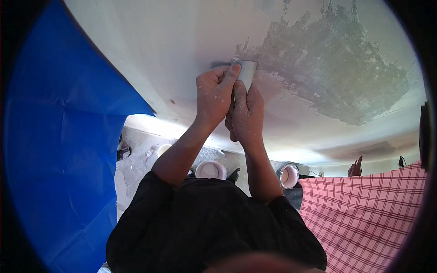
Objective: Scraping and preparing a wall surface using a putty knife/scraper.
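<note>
In front of the pale wall [177,44], my two hands come close together around a flat scraper blade [249,71] smeared with whitish material. My left hand [212,95] has its thumb pressed on the blade's left side. Below it, my right hand [250,112] grips the tool's lower end, thumb up along it; the handle is mostly hidden in the fingers. A dark flat edge [220,63] shows beyond my left knuckles; whether it belongs to the same tool is unclear. White specks dot both hands. Just right of the blade begins a rough grey patch [327,65] with ragged edges.
Buckets with pale contents stand on the floor: one [211,170] below my arms, another [289,175] to the right. A blue sheet [65,143] hangs at left, a pink plaid cloth [365,211] at right. Behind the cloth, another person's hand [355,168] rises near the wall.
</note>
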`<state>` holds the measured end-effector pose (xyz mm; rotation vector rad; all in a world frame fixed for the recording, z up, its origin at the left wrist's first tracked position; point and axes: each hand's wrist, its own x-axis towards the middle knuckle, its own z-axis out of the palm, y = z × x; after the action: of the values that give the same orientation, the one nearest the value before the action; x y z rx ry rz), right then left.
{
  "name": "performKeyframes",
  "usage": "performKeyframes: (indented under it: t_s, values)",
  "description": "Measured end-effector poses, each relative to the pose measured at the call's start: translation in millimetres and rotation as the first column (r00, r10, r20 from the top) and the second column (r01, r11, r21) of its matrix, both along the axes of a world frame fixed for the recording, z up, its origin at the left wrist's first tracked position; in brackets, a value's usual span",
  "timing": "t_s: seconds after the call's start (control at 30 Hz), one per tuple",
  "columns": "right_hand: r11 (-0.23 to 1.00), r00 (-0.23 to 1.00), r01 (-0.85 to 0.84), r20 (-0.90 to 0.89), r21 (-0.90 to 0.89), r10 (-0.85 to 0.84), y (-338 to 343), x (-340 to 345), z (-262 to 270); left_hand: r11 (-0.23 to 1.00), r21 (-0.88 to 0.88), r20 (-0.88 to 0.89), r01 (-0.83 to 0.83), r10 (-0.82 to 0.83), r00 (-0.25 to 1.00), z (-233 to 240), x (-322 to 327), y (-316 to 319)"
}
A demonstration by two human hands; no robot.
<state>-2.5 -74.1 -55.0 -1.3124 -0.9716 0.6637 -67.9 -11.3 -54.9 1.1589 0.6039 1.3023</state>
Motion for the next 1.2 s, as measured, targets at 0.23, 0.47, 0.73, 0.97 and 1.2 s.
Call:
performKeyframes:
  t_s: [0.23, 0.47, 0.73, 0.97, 1.2]
  values:
    - [1.000, 1.000, -0.006, 0.020, 0.031, 0.005, 3.5, 3.5, 9.1, 0.987, -0.100, 0.143, 0.122, -0.107, 0.984, 4.5, 0.6, 7.5]
    - [0.999, 0.993, -0.040, -0.111, -0.011, 0.038, 0.1, 3.9, 2.0, 1.000, -0.010, 0.022, 0.019, -0.018, 1.000, -5.2, 2.0, -0.2]
    - [1.000, 0.991, 0.004, -0.135, -0.020, -0.006, 2.5, -8.4, 1.7, 0.998, 0.038, 0.002, 0.054, -0.055, 0.999, -4.7, -4.1, 11.6]
    - [0.999, 0.990, 0.018, -0.142, 0.029, -0.014, 8.1, -10.7, 2.2, 0.995, 0.093, -0.097, 0.049, -0.040, 0.995, -5.9, -8.4, 19.3]
    - [0.998, 0.998, 0.012, 0.054, -0.065, -0.009, 11.0, -0.1, 7.0, 0.994, 0.105, -0.039, 0.001, 0.003, 0.999, 6.2, -6.8, 19.4]
